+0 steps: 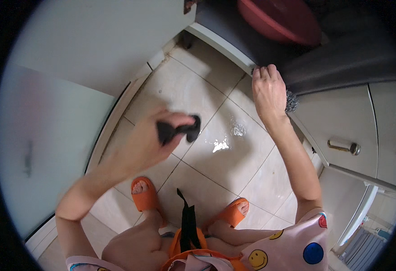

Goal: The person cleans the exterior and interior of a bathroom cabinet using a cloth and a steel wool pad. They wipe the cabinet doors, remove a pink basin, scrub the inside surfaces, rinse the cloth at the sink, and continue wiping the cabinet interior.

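Note:
My left hand (165, 135), blurred, is raised over the tiled floor. Its fingers are closed around a black object (188, 129), too smeared to name surely. My right hand (268, 79) reaches to the white front edge (223, 42) of a low cabinet shelf, fingers curled downward. A small dark bit shows by its fingertips. Beside the wrist is a grey mesh scourer (291, 101), resembling steel wool, partly hidden by the wrist. Whether the palm grips anything is hidden.
A red plastic basin (279, 20) rests on the dark grey shelf. Cabinet doors with metal handles (343, 147) stand at right. White panels (83, 44) flank the left. The floor tiles (198, 101) carry a shiny wet patch (221, 145). My feet wear orange slippers (145, 201).

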Motion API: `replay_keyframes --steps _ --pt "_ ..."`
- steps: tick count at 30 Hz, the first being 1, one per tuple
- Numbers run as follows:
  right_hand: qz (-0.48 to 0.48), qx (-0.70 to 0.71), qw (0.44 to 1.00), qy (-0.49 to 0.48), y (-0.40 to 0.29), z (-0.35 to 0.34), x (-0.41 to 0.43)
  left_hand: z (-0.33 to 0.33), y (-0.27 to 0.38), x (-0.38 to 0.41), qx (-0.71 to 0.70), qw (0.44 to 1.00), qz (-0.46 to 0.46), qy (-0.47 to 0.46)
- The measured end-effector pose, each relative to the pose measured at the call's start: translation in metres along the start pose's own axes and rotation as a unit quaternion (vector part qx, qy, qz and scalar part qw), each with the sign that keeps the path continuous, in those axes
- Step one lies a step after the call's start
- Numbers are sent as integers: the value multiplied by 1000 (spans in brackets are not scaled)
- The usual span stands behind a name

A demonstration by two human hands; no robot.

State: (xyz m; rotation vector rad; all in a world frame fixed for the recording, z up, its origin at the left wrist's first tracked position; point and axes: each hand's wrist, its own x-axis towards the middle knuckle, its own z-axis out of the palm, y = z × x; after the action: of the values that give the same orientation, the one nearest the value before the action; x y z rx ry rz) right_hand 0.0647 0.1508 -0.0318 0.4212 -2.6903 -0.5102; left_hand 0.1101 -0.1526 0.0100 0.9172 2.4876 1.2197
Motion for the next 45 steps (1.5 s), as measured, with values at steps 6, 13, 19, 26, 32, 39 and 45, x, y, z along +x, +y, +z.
replay_keyframes --steps 6,13,19,26,32,39,45 --pt "37 155 985 72 -57 28 121 -1 -3 -40 -70 993 -82 52" --pt "68 248 961 99 -46 30 101 1 -4 -48 -87 993 -71 47" --pt "68 178 978 90 -24 24 55 -4 -17 -52 -114 989 -62 75" --pt "46 276 955 103 -72 30 143 -8 2 -27 -35 996 5 88" --pt "29 377 926 -1 -57 11 24 -76 15 58 318 866 255 289" --pt "3 326 945 28 -11 -63 -73 -49 -59 142 494 797 214 273" --pt "25 82 988 131 60 -160 -74 17 -122 103 375 922 68 69"
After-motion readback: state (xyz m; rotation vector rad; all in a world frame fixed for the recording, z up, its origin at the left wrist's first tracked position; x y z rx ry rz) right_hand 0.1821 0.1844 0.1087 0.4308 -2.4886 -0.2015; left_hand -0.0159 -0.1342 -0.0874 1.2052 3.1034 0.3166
